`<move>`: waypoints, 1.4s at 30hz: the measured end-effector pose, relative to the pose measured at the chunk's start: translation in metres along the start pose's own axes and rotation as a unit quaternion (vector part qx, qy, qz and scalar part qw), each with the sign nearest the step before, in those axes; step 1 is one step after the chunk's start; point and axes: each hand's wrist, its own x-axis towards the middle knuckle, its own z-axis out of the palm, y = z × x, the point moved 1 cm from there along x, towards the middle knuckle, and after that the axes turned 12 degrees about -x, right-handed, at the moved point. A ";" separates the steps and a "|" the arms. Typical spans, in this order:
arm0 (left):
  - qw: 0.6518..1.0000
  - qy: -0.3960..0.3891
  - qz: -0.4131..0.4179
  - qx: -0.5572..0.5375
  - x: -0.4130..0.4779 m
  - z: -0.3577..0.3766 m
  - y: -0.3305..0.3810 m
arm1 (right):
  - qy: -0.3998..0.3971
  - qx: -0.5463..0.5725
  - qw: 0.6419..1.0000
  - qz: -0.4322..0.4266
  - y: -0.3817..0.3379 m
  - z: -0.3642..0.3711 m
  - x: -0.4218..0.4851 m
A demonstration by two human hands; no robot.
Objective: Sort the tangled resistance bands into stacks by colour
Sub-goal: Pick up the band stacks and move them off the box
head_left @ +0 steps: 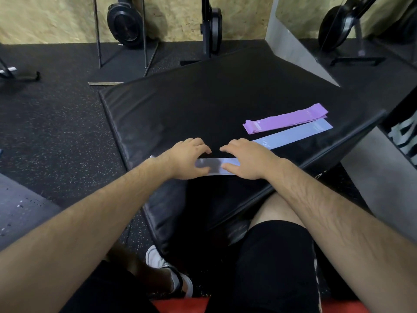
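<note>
A pale blue-grey resistance band (216, 166) lies flat near the front edge of a black padded mat (203, 105). My left hand (187, 159) rests on its left part and my right hand (246, 160) on its right part, fingers spread and slightly bent, thumbs pressing the band. Only the stretch between the hands shows. To the right, a purple band (285, 119) lies flat, and a light blue band (295, 134) lies right beside it, its near end passing behind my right hand.
The mat sits on dark speckled rubber floor (56, 123). Exercise machines with black wheels (125, 21) stand along the chipboard wall at the back. A mirror (361, 41) is at the right. My knee in black shorts (275, 245) and a white shoe (158, 260) are below.
</note>
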 end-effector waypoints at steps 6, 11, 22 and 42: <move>0.996 0.036 0.079 0.002 0.073 0.023 0.071 | 0.031 -0.021 0.996 0.081 0.057 -0.001 -0.033; 0.998 0.041 0.020 -0.046 0.121 0.037 0.105 | 0.031 0.036 0.984 0.172 0.101 0.017 -0.056; 0.991 0.058 -0.087 -0.084 0.153 0.042 0.102 | 0.055 0.068 0.976 0.199 0.115 0.038 -0.051; 0.900 0.143 0.006 -0.412 0.148 -0.025 0.157 | 0.218 0.189 0.943 0.168 0.140 -0.001 -0.045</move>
